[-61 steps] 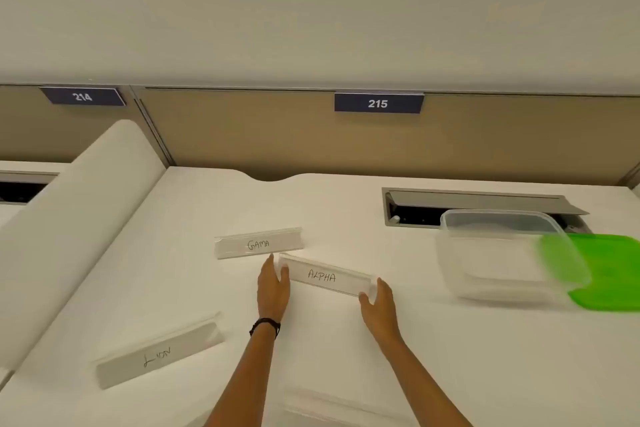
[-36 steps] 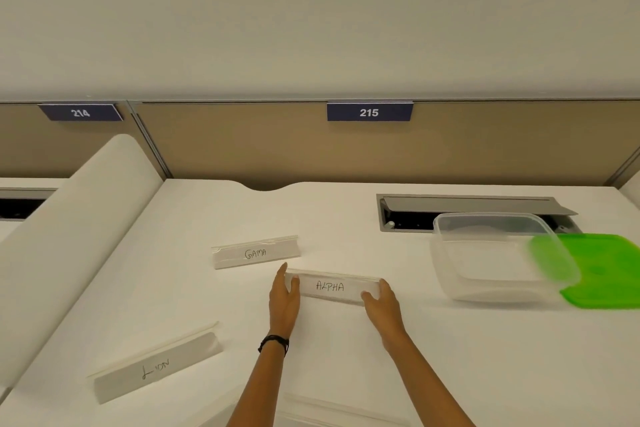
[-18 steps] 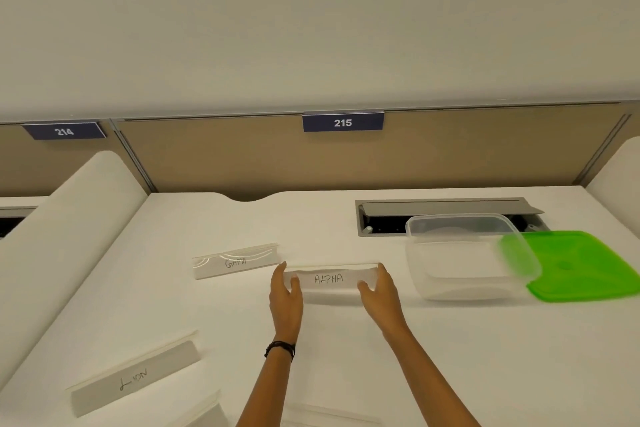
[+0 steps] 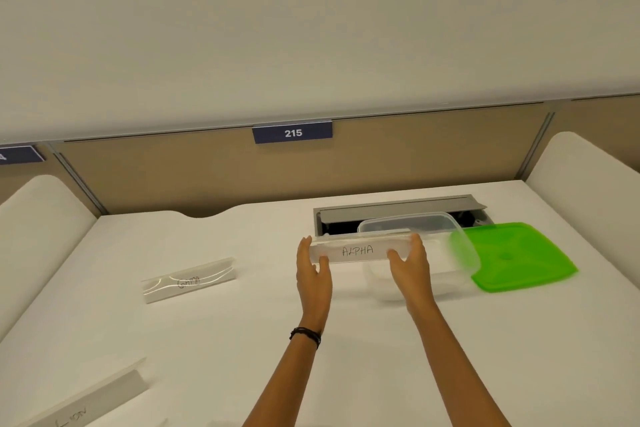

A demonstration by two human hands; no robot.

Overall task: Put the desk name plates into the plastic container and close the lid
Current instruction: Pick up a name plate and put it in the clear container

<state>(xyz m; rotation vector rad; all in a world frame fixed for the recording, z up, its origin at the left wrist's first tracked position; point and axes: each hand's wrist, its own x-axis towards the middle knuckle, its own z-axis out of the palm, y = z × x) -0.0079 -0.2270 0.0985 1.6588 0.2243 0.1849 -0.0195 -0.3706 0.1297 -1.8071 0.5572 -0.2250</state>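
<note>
You were at a white desk [image 4: 225,340] boxed in by a tan partition [image 4: 156,177] under a plain pale wall. At the far left a curved white side screen [image 4: 38,218] rose from the desk edge. In the near left corner lay a name plate marked LION [image 4: 90,399], partly cut off by the frame. Farther in, left of centre, the name plate marked GAMA [image 4: 188,280] rested on the desk, well apart from your hands.

A dark blue tag reading 215 [image 4: 292,132] was fixed to the top of the partition at centre. Below it, your left hand [image 4: 313,274], with a dark band [image 4: 305,336] at the wrist, grasped the left end of the ALPHA name plate [image 4: 358,251], and your right hand [image 4: 410,267] grasped its right end, thumbs on the front face. The plate was lifted off the desk, level, its right part in front of the clear plastic container [image 4: 443,274]; whether they touched was unclear.

Behind the container a grey cable hatch [image 4: 398,210] stood open in the desk. The green lid [image 4: 519,256] lay flat just right of the container, touching it. Another white screen [image 4: 588,184] closed the far right.
</note>
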